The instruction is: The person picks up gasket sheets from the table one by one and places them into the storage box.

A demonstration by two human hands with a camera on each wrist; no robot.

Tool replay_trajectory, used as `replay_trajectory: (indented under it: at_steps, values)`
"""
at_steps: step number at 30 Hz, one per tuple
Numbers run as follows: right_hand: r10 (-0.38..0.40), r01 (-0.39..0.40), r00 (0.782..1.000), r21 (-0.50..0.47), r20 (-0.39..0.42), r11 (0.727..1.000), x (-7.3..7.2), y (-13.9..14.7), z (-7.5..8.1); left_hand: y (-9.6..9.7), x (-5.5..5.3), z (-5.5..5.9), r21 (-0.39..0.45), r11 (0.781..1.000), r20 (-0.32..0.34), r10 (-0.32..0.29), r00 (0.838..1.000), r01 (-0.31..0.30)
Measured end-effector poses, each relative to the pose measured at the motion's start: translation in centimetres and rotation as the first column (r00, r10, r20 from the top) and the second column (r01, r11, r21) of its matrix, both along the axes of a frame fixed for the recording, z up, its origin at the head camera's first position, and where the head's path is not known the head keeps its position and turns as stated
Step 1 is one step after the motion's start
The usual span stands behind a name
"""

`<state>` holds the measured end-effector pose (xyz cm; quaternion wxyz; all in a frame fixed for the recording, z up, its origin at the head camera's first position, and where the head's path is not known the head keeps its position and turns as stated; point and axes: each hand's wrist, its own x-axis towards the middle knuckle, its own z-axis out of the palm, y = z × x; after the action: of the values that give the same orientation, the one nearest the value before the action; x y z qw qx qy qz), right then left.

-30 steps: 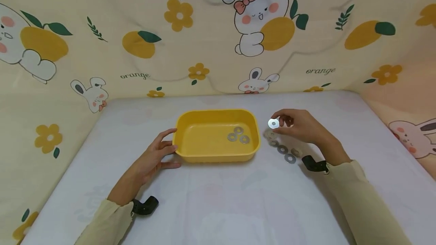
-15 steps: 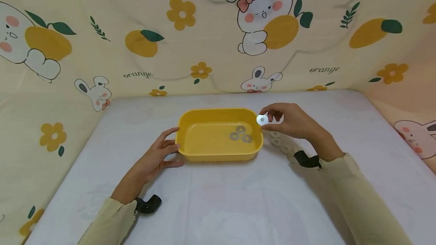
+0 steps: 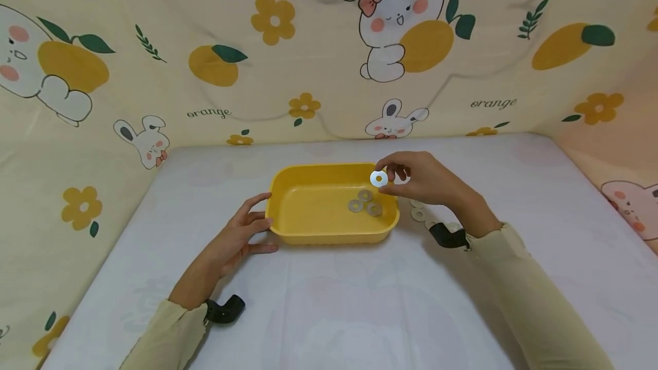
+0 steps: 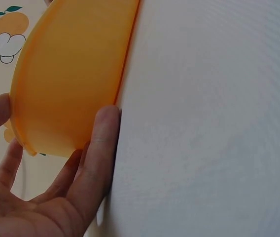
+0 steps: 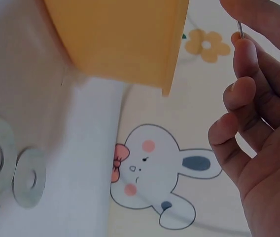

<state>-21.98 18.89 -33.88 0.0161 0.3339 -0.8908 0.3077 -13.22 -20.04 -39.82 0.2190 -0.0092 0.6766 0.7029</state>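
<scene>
My right hand (image 3: 417,179) pinches a shiny flat metal washer (image 3: 373,180) between thumb and fingertip, above the right end of a yellow plastic tub (image 3: 334,239). In the right wrist view that washer (image 5: 241,29) shows edge-on, with the other fingers loosely bent. Lying on the tub's floor toward the right are 3 grey washers (image 3: 351,206). My left hand (image 3: 239,234) rests against the tub's left end, fingers spread. Up close in the left wrist view, its fingertips touch the rim and outer wall of the tub (image 4: 66,74).
More washers (image 5: 23,190) lie on the white-covered table (image 3: 329,301) just right of the tub, partly hidden under my right wrist in the head view. A cream cloth (image 3: 339,96) printed with rabbits and oranges hangs behind and along the sides.
My right hand has carried its washer leftward from over the loose washers to above the tub's right end. The left hand stays against the tub.
</scene>
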Motion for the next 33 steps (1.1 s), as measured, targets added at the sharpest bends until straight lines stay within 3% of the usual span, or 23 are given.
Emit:
replay_trajectory:
  at_steps: [15, 29, 33]
  values:
    - [0.076, -0.076, 0.996, -0.021, 0.048, 0.997, -0.9, -3.2, -0.9, 0.2, -0.1, -0.1, -0.012, 1.0, 0.017, 0.011, 1.0, -0.011]
    - [0.057, -0.059, 0.997, 0.039, 0.051, 0.997, -1.6, -5.7, -1.3, 0.2, 0.0, 0.1, -0.008, 1.0, 0.014, 0.013, 1.0, -0.013]
    - [0.039, -0.047, 0.995, 0.092, 0.086, 0.995, -1.9, -6.1, -1.3, 0.3, 0.0, 0.2, -0.015, 1.0, 0.021, 0.019, 1.0, -0.019]
